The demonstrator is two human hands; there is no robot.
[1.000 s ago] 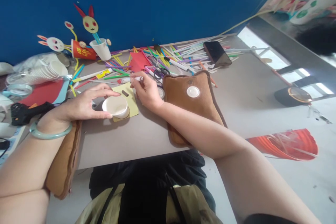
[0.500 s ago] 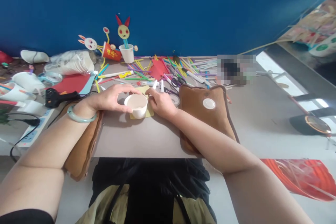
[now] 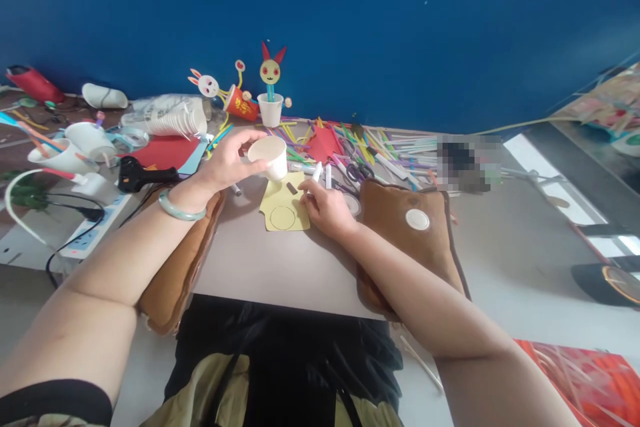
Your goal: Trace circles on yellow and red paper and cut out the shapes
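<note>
Though cluttered, table (image 3: 260, 267) beside blue wall (image 3: 350, 33).

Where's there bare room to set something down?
Bare grey tabletop lies between the yellow paper sheet and the near edge, and right of the brown cushion with the white disc. Crowded: along the blue wall, strewn with coloured sticks.

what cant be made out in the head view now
In the head view:
Dark object: covered by pixelation.
Red item, lower right: cut off by edges.
Lettering on the red cup: too small.
White cup in the left hand: far side turned away.
Right hand: its back hides the palm.
</note>
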